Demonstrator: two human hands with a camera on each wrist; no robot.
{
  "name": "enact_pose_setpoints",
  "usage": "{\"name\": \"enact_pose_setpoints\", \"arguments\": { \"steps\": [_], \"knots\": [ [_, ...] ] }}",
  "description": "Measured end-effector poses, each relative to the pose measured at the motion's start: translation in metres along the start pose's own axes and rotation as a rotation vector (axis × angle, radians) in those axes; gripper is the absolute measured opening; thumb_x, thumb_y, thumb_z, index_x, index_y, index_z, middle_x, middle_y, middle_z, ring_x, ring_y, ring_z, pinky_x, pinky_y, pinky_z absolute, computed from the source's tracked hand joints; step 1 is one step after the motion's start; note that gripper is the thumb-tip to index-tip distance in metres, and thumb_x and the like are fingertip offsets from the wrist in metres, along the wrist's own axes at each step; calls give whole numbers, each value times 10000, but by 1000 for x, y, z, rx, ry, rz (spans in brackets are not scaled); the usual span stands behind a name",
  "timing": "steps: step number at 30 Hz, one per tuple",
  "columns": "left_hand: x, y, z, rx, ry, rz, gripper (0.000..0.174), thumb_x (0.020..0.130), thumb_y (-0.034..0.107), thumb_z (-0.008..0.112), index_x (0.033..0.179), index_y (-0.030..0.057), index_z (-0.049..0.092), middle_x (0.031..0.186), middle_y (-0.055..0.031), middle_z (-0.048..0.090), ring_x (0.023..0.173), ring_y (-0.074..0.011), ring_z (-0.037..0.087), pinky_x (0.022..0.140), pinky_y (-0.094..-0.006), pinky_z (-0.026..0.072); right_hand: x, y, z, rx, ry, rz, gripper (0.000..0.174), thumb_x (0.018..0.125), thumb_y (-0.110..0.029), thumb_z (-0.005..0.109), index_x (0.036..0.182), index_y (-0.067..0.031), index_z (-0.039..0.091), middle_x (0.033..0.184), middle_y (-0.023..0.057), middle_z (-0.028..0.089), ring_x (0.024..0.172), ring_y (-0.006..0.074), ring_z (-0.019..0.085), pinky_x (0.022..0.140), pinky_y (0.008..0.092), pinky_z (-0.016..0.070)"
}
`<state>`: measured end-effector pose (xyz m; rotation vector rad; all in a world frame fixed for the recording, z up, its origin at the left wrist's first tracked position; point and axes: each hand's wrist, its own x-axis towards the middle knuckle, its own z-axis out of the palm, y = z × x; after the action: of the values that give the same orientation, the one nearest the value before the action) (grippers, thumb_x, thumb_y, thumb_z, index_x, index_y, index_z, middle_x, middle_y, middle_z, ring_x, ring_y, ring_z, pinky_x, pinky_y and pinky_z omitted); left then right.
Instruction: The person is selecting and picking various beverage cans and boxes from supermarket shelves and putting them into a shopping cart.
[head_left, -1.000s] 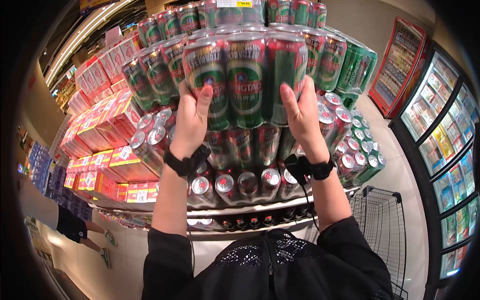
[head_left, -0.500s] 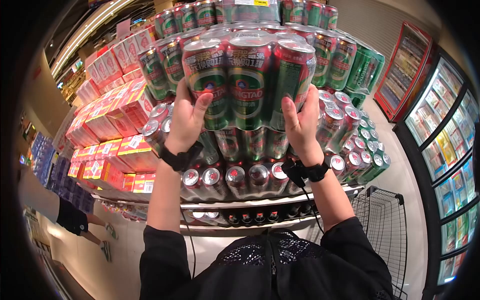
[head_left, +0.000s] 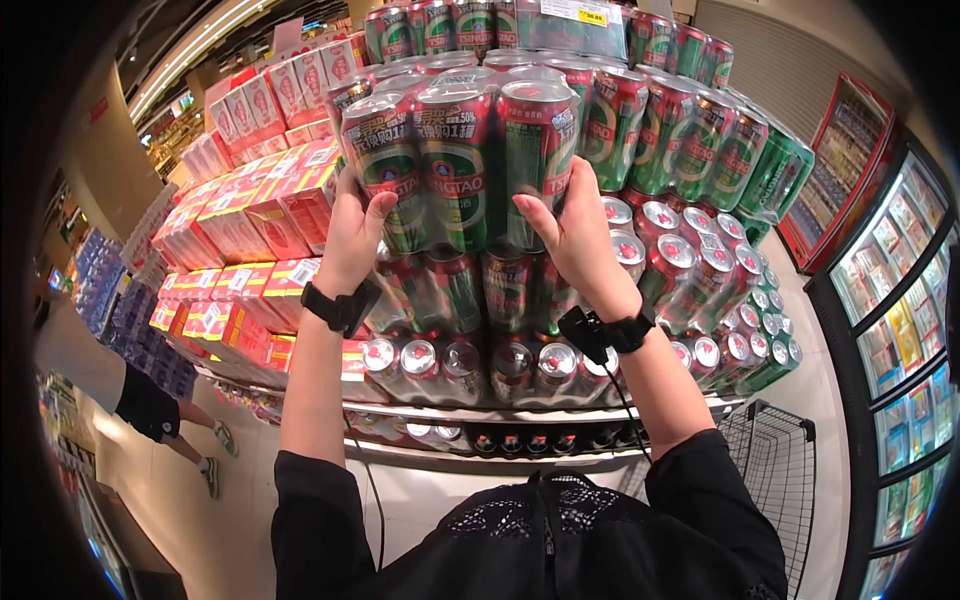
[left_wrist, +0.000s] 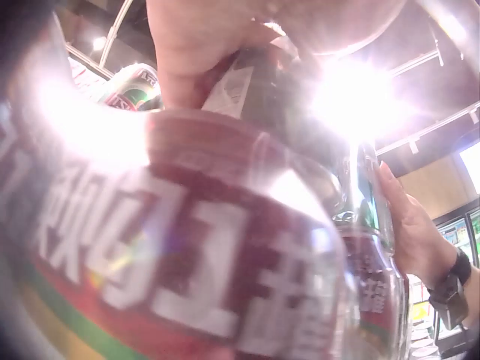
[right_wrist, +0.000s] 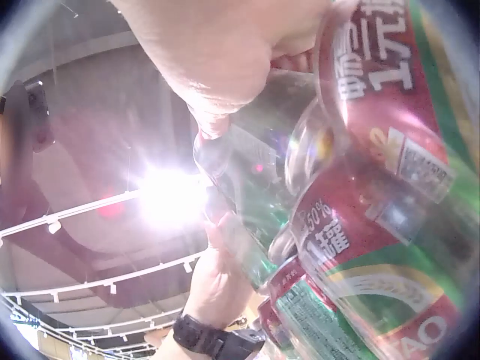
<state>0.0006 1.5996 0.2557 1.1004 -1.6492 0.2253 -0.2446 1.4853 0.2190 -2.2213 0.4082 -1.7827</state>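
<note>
A clear-wrapped pack of red and green Tsingtao beer cans (head_left: 452, 170) is held upright before my chest, against the stacked display. My left hand (head_left: 355, 240) grips its left side, thumb on the front can. On the opposite side my right hand (head_left: 585, 238) grips it likewise, thumb lying along the front. The other fingers of both hands are hidden behind the pack. In the left wrist view a red can (left_wrist: 195, 232) fills the foreground, with the right hand (left_wrist: 420, 236) beyond. The right wrist view shows the pack (right_wrist: 390, 277) from below and the left hand (right_wrist: 217, 289).
More wrapped beer cans (head_left: 670, 245) are stacked below, behind and to the right. Red and yellow boxes (head_left: 240, 225) are piled left. A wire shopping cart (head_left: 770, 450) stands at my lower right, glass-door fridges (head_left: 910, 330) further right. Another person's legs (head_left: 195, 425) show at left.
Both hands have carried the pack leftward across the display, keeping their grip. The head view has shifted, so the shelves and fridges appear further right.
</note>
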Motion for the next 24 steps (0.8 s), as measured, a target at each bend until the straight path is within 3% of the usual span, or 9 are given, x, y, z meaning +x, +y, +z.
{"name": "enact_pose_setpoints", "arguments": {
  "steps": [5, 8, 13, 14, 17, 20, 22, 24],
  "knots": [
    [0, -4, 1, -28, -10, -14, 653, 946, 493, 522, 1298, -43, 397, 1214, -131, 493, 1129, -233, 460, 1017, -340, 328, 1, -9, -4, -25, -44, 57, 700, 827, -395, 711, 1218, 94, 397, 1085, 234, 516, 1005, 397, 523, 859, 428, 437],
    [-3, -1, 9, -96, 33, -72, 644, 957, 494, 502, 1303, -37, 388, 1229, -126, 489, 1139, -226, 454, 1028, -334, 317, -3, -7, 6, -91, 47, 9, 712, 832, -412, 700, 1232, 93, 397, 1079, 231, 526, 1001, 397, 527, 852, 430, 439],
    [-6, 2, 10, -105, 11, -118, 694, 968, 502, 475, 1403, -12, 309, 1371, -104, 399, 1226, -187, 389, 1077, -320, 260, -6, -23, -3, -251, -6, 127, 809, 830, -409, 697, 1369, 73, 333, 1163, 201, 536, 1073, 342, 517, 938, 428, 370],
    [-5, 2, 11, -106, 27, -95, 701, 968, 502, 475, 1406, -17, 303, 1357, -94, 393, 1223, -188, 390, 1075, -319, 262, -9, -28, -14, -257, 30, 62, 812, 825, -392, 706, 1378, 68, 328, 1184, 200, 533, 1093, 336, 511, 948, 423, 364],
    [-11, -17, 9, -162, 225, -68, 642, 988, 396, 490, 1434, -13, 275, 1334, -110, 430, 1215, -220, 421, 1067, -345, 286, -32, -49, -79, -227, 108, -76, 831, 810, -339, 732, 1412, 46, 309, 1282, 191, 512, 1174, 318, 489, 1002, 406, 329],
    [-16, -5, -7, -88, 217, 40, 543, 992, 262, 471, 1427, -13, 297, 1361, -154, 436, 1242, -273, 430, 1077, -387, 297, -96, -64, -167, -296, 303, -187, 682, 895, -448, 618, 1326, 35, 404, 1235, 192, 554, 1153, 286, 513, 1009, 410, 365],
    [-43, 16, -11, -2, 248, 144, 495, 984, 217, 441, 1390, -48, 343, 1376, -206, 438, 1289, -313, 412, 1093, -418, 305, -160, -83, -223, -547, 389, -58, 588, 919, -426, 587, 1268, 23, 436, 1204, 196, 558, 1127, 297, 523, 1003, 434, 369],
    [-69, 58, 1, -28, 323, 201, 438, 970, 158, 415, 1313, -115, 415, 1325, -284, 486, 1279, -367, 450, 1086, -454, 346, -237, -103, -278, -993, 290, 213, 458, 914, -237, 610, 1275, -1, 455, 1224, 174, 547, 1137, 318, 510, 991, 417, 369]
  ]
}}
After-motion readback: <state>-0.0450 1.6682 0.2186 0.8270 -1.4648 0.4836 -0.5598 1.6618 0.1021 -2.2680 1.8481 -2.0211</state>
